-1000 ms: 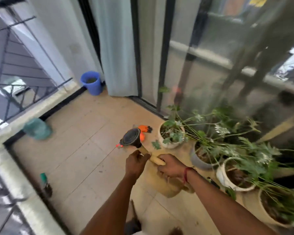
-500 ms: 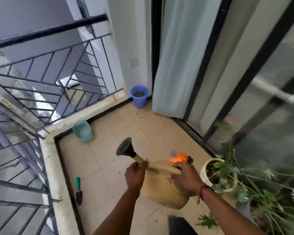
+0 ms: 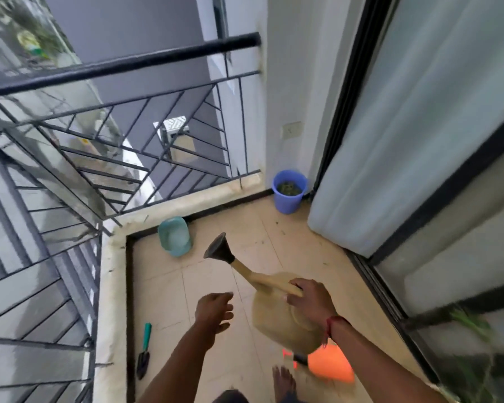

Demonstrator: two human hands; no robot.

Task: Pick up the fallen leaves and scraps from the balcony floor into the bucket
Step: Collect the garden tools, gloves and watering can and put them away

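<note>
A: Biggest thing first: the floor (image 3: 210, 286), pale beige square tiles, matte, with thin grout lines.

B: And a railing (image 3: 128, 62) round two sides, black metal, a thick round top bar over thin slanted bars, set on a rough whitish curb.

A: On the right, a curtain (image 3: 390, 141), pale fabric hanging in soft vertical folds beside a black door frame.

B: Now the can (image 3: 271, 324)! Tan plastic, rounded belly, a long tapered spout ending in a flared black rose. It's up off the floor, tilted, spout aimed at the far corner.

A: The right hand (image 3: 309, 303) grips it at the top, fingers wrapped round the handle, a red thread on the wrist.

B: The left hand (image 3: 213, 311)?

A: Free. Fingers loose and spread, holding nothing, hanging over the tiles just left of the can.

B: The bucket (image 3: 288, 205) sits in the far corner, blue, smooth, round and tapered, just beside the curtain's edge, with a greenish-brown heap of leaves (image 3: 289, 189) inside.

A: A teal tub (image 3: 173, 237), oval, glossy, lies tipped against the curb.

B: Something bright orange (image 3: 330, 365) shows under the can, too blurred to name.

A: A trowel (image 3: 144, 353) lies flat by the curb, teal grip, dark pointed blade.

B: Smallest: dark scraps (image 3: 276, 223) dotted on the tiles near the bucket.
</note>
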